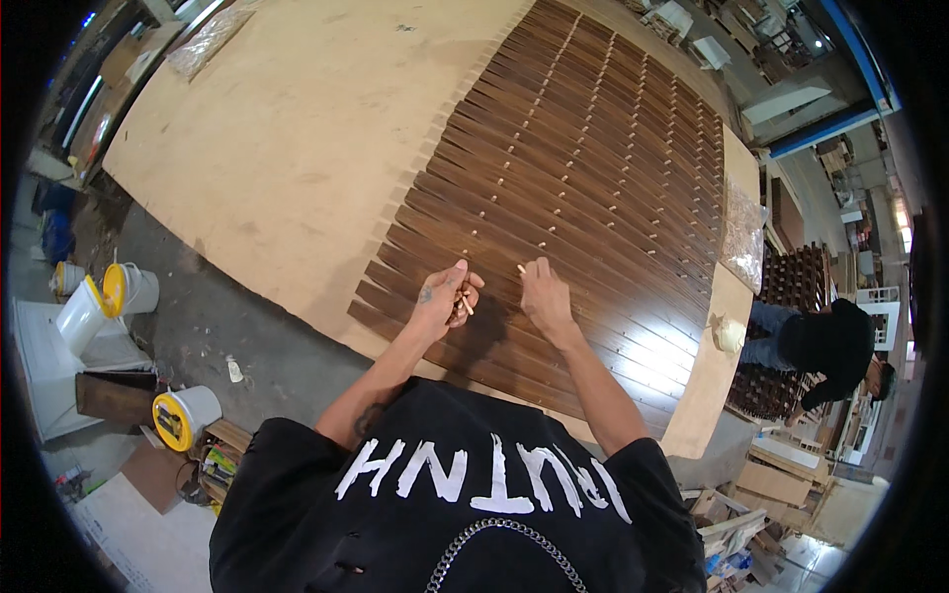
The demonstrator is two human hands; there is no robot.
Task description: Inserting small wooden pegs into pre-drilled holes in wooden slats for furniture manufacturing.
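Note:
Dark brown wooden slats (593, 341) lie side by side in front of me, with rows of short pale dowels (556, 211) sticking up from them. My left hand (447, 298) is closed around a few wooden dowels (468, 305), low over the near left part of the slats. To its right, my right hand (546, 296) pinches a single dowel (522, 269) between thumb and finger, just above the slats. The nearer slats show small holes but few dowels. How many dowels the left fingers cover is hidden.
A large pale board (297, 138) carries the slats. Clear bags, one by the slats' right edge (743, 235) and another at the far left (210, 43), lie on it. White buckets (188, 415) stand left on the floor. A co-worker (825, 341) bends over at the right.

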